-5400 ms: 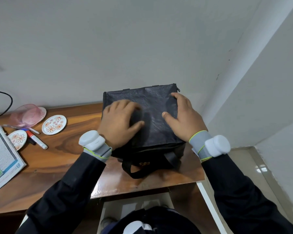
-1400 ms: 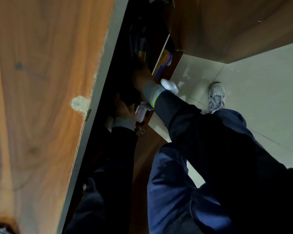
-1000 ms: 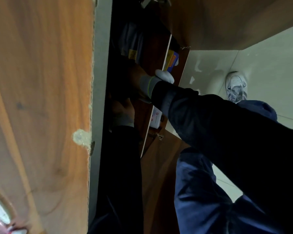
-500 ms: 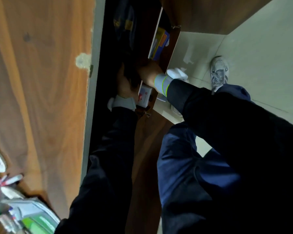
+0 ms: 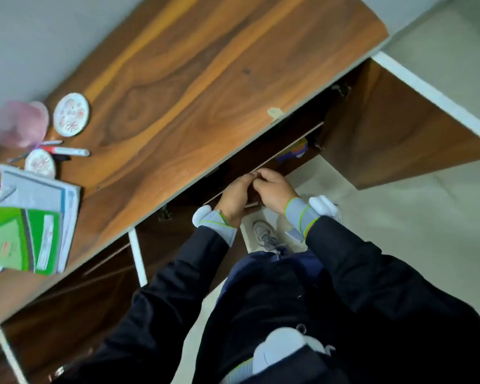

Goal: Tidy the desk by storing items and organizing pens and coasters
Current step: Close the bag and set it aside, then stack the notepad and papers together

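on the desk (image 5: pixel 205 79), white red-flowered coasters (image 5: pixel 71 114); below, left hand (image 5: pixel 234 199) and right hand (image 5: pixel 275 189) curl together, hold unclear.

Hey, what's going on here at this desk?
A person leans over a wooden desk with both hands down at the open cupboard under its top. The left hand and right hand meet at a shelf edge; whether they hold anything is hidden. Two coasters, pens, a pink cup and books lie on the desk's left end.

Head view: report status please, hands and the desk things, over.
Left hand and right hand together at cabinet shelf edge, grip unclear. Coasters and pens loose on desk. Notebooks beside them.
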Motion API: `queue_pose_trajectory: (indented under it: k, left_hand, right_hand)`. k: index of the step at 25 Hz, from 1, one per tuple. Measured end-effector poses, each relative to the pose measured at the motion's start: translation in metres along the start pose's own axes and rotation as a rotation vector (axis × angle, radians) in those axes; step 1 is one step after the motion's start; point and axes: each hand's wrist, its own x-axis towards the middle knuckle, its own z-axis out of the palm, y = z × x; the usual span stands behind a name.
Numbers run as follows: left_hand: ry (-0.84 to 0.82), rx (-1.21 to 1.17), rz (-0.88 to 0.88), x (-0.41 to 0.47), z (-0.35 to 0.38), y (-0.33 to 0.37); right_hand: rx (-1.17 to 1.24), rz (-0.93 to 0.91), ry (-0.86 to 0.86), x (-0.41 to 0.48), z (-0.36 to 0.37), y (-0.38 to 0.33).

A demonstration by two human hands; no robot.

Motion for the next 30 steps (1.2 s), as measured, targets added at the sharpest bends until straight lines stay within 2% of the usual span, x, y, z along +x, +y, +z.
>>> queue_pose_trajectory:
  k: [4,6,9,17,22,30]
  left_hand:
    - [0.081,-0.131,0.109,-0.044,-0.006,0.012]
    - [0.152,-0.170,0.178,-0.066,-0.013,0.017]
    - [0.324,-0.280,0.270,-0.101,-0.036,0.006]
    - [0.548,-0.546,0.396,-0.154,-0.073,-0.003]
    - [0.627,-0.620,0.473,-0.157,-0.089,0.016]
    - [0.576,-0.715,0.555,-0.122,-0.144,0.038]
  right_hand:
    - [-0.140,-0.127,-0.134,-0.014,0.008,-0.034]
    - [-0.224,-0.162,-0.246,-0.023,0.016,-0.044]
    - [-0.326,-0.201,-0.500,-0.043,0.037,-0.068]
    - [-0.278,-0.311,-0.794,-0.079,0.087,-0.106]
    - [-0.287,-0.373,-0.848,-0.075,0.110,-0.124]
    - [-0.327,-0.361,-0.811,-0.040,0.158,-0.150]
